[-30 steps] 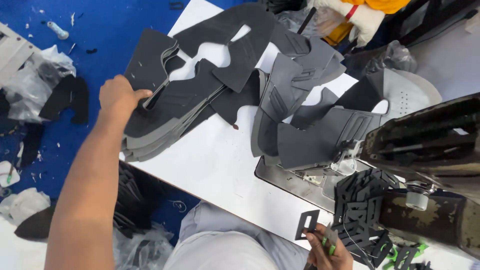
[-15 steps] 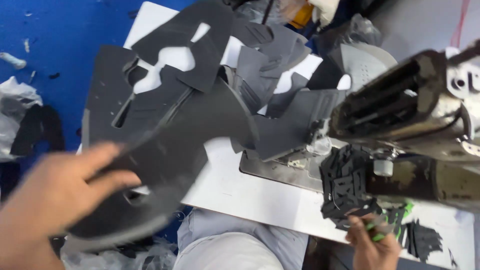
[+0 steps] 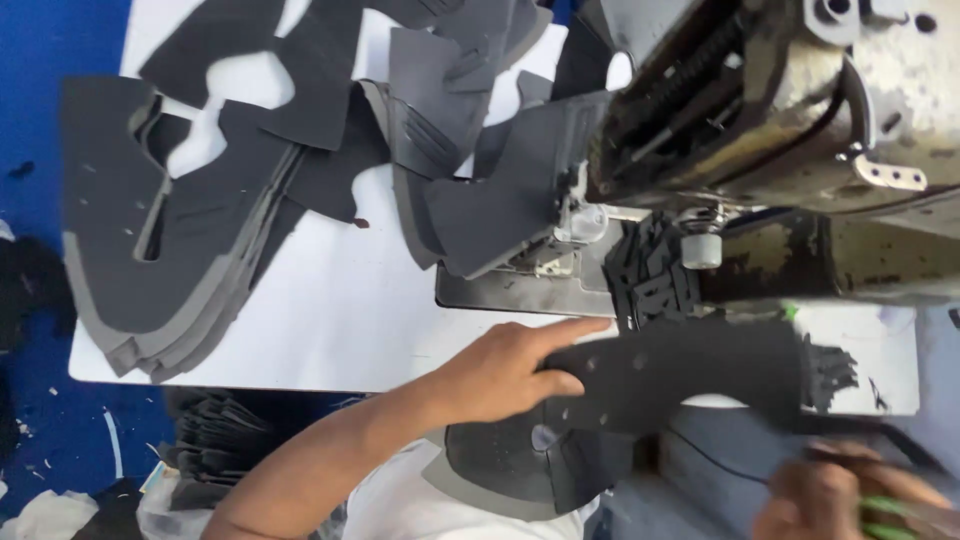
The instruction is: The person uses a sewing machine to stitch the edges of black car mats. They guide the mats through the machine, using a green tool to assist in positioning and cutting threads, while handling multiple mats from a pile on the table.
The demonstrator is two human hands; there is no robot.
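My left hand (image 3: 500, 370) grips the near end of a long dark grey cut piece (image 3: 690, 375) with small punched holes. The piece stretches right, level, over the front edge of the white table (image 3: 330, 320), just in front of the sewing machine (image 3: 800, 90). More of the grey material hangs down below the hand towards my lap. My right hand (image 3: 820, 495) is blurred at the bottom right, under the piece's far end, closed around a green-handled tool (image 3: 885, 510).
A thick stack of grey cut pieces (image 3: 150, 250) lies on the table's left side. More grey pieces (image 3: 500, 210) lean by the machine's needle area, and small black parts (image 3: 655, 280) lie under its arm. A black bundle (image 3: 215, 450) sits below the table on the blue floor (image 3: 30, 120).
My left hand pulled one grey piece off the left stack and carried it right, to the front of the sewing machine. The view swung right with it. My right hand stays low at the right.
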